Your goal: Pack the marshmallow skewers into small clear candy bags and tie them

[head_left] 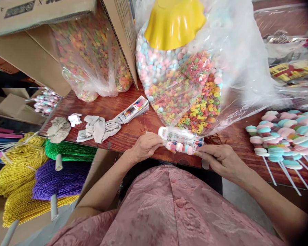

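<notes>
Close to the table's front edge, a clear plastic bag with a colourful print (181, 133) is stretched between my two hands. A short row of pink, white and blue marshmallows (184, 148) lies along its near side; whether it is inside the bag or on top, I cannot tell. My left hand (146, 147) pinches the bag's left end, fingers closed. At the right end, my right hand (219, 158) has thumb and fingers pressed together on the bag's edge, beside the last marshmallow. Its fingertips are partly hidden.
Behind the hands stands a large bag of ring candies and marshmallows (166, 97) with a yellow bowl (176, 24) on it. Marshmallow skewers (284, 136) lie right. Leftward are a stack of printed bags (133, 110), grey cloth (99, 129), a cardboard box (36, 58) and coloured cords (61, 179).
</notes>
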The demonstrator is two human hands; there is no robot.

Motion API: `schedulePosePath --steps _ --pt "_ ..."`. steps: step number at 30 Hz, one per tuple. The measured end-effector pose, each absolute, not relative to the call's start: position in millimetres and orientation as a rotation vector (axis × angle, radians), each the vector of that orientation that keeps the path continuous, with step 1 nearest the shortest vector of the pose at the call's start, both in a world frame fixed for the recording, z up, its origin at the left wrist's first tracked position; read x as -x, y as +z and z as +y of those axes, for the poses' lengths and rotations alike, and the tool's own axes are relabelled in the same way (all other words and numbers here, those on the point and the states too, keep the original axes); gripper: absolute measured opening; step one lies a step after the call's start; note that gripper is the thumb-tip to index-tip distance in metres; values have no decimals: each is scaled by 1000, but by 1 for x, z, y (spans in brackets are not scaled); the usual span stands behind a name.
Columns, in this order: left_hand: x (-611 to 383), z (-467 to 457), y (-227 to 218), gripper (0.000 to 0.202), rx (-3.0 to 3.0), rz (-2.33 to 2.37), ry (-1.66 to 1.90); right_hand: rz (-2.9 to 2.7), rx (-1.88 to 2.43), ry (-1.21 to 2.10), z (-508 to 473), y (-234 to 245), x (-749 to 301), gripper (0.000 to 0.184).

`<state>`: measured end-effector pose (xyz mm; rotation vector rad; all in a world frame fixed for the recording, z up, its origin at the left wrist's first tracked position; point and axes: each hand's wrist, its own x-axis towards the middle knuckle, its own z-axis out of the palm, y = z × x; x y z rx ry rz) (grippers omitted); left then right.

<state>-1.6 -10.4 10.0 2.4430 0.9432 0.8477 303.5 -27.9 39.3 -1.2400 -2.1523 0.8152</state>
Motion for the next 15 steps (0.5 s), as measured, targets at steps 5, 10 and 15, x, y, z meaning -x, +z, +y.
schedulePosePath --steps 5,10,15 --pt "-5 -10 16 28 -2509 925 754 -2202 1154 763 -32 36 -294 26" --pt "-6 -7 15 32 -2462 986 704 -2349 1018 199 -39 33 -289 19" --pt "-7 -3 14 36 -2434 921 728 -2480 802 -229 -34 40 -286 22"
